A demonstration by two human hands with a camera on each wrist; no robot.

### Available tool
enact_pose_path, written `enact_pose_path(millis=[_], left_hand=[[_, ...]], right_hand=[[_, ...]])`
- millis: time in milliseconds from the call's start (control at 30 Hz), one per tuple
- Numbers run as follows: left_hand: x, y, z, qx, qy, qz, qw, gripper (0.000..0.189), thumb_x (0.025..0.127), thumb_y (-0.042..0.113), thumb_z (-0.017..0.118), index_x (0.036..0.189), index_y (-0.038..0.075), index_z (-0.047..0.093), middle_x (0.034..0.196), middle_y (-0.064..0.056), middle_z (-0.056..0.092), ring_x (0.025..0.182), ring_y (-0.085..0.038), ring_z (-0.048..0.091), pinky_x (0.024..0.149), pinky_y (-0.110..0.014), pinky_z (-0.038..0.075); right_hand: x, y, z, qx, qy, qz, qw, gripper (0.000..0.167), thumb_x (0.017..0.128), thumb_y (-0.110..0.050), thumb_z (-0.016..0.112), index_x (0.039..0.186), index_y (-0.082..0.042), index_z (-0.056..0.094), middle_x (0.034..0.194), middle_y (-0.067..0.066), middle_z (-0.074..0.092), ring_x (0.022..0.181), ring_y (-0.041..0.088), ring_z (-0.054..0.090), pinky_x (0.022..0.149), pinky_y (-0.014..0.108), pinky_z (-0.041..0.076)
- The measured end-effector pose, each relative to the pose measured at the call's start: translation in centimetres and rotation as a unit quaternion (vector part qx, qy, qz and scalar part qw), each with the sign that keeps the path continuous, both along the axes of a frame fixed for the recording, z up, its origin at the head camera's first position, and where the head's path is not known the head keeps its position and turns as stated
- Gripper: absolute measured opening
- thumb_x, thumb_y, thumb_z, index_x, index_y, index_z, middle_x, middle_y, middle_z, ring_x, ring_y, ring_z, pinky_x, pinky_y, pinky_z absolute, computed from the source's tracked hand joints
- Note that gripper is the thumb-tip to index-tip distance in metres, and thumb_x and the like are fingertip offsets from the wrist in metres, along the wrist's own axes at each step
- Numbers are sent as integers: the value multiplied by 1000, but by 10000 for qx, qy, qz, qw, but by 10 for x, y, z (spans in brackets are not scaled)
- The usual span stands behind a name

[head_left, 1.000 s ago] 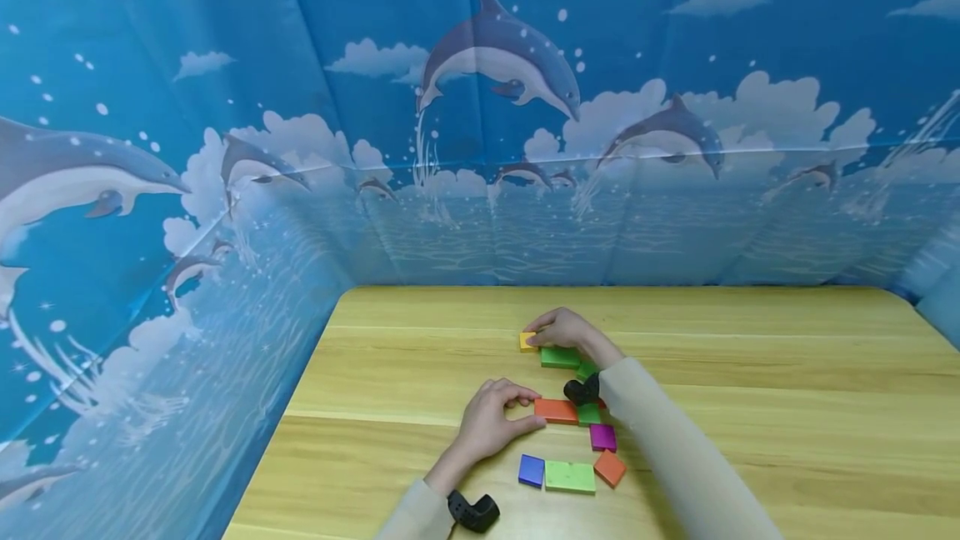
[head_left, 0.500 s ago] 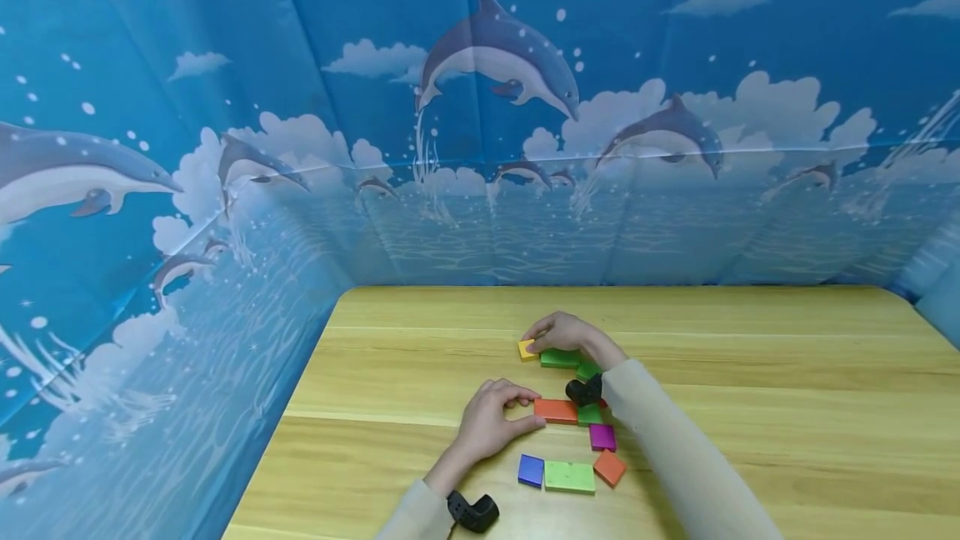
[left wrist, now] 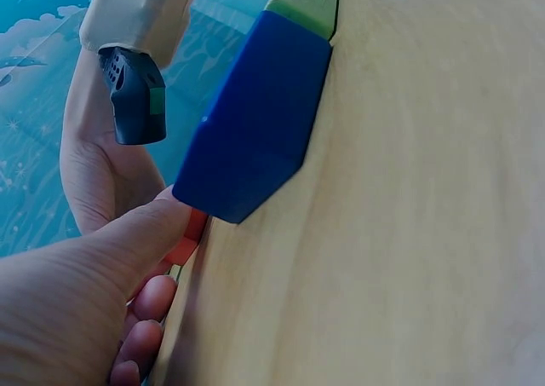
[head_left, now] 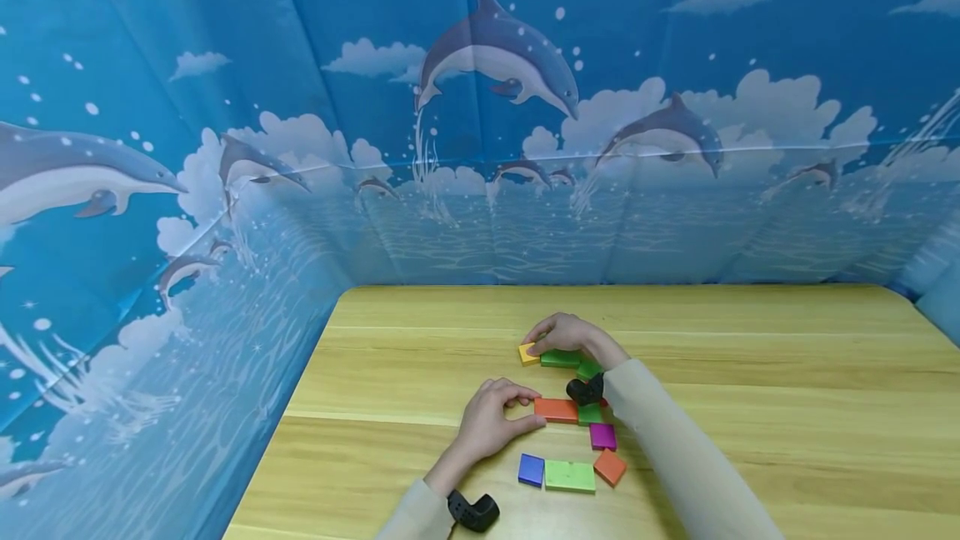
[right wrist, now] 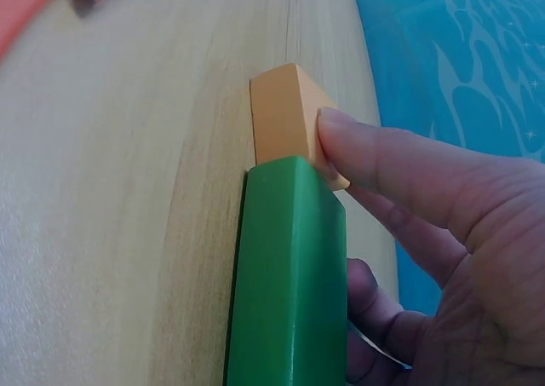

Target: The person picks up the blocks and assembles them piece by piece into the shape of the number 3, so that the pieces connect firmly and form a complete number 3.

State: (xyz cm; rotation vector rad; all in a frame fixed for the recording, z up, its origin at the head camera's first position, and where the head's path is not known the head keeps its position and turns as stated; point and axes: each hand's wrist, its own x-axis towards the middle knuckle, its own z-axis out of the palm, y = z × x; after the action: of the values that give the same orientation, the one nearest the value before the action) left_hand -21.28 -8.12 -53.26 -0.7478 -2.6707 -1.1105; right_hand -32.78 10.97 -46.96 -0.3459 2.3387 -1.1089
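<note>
Flat coloured wooden blocks form a row that bends across the table. At its far end, my right hand [head_left: 568,333] pinches a small yellow block [head_left: 528,354], which looks orange in the right wrist view. That block sits against the end of a long green block [right wrist: 289,275]. Lower and to the left, my left hand [head_left: 486,422] holds the left end of a long orange-red block [head_left: 557,411] between thumb and fingers. In the left wrist view, a blue block [left wrist: 260,113] stands close by the thumb and covers most of the orange-red one.
A green block [head_left: 589,414], a purple block [head_left: 603,437], a tilted orange block [head_left: 611,468] and a light green block [head_left: 570,477] continue the line. Wristbands with black devices sit on both wrists. A dolphin-print curtain [head_left: 495,223] borders the wooden table [head_left: 750,423].
My right hand has drawn the yellow block slightly toward me, in beside the long green block's end. My left hand has stayed on the orange-red block.
</note>
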Motion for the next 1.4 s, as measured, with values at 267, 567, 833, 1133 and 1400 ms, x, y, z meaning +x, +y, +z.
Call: enact_pose_path(millis=[267, 567, 833, 1133, 1400], left_hand=[[1, 0, 2, -28, 30, 22, 10000, 33, 80, 48, 71, 103, 25, 72, 86, 15, 56, 78, -5, 46, 69, -20, 38], [1, 0, 3, -25, 107, 2, 9999, 32, 81, 47, 72, 102, 24, 72, 85, 15, 56, 77, -4, 45, 69, -20, 38], [-1, 0, 1, -19, 114, -4, 9999, 31, 81, 47, 72, 102, 24, 72, 85, 15, 56, 77, -4, 45, 69, -20, 38], [-1, -1, 2, -18, 102, -4, 9999, 31, 80, 47, 72, 102, 24, 72, 85, 14, 57, 77, -5, 46, 69, -21, 38], [0, 0, 3, 13, 104, 2, 9999, 32, 80, 46, 73, 102, 24, 72, 86, 14, 57, 78, -6, 47, 70, -21, 39]], right_hand=[[-1, 0, -1, 67, -10, 32, 10000, 21, 86, -19, 71, 107, -14, 73, 125, 8, 58, 122, 35, 43, 96, 50, 37], [-1, 1, -1, 44, -39, 7, 10000, 21, 86, -20, 72, 106, -14, 73, 124, 7, 58, 122, 35, 43, 97, 51, 36], [-1, 1, -1, -7, -16, 48, 10000, 21, 85, -20, 72, 105, -13, 73, 120, 6, 59, 119, 33, 45, 95, 49, 38], [0, 1, 0, 1, 3, 71, 10000, 21, 86, -19, 71, 106, -12, 72, 119, 5, 60, 119, 33, 45, 95, 49, 38], [-3, 9, -2, -299, -13, 303, 9991, 30, 90, -26, 67, 116, -10, 68, 125, 10, 57, 121, 34, 45, 96, 49, 37]])
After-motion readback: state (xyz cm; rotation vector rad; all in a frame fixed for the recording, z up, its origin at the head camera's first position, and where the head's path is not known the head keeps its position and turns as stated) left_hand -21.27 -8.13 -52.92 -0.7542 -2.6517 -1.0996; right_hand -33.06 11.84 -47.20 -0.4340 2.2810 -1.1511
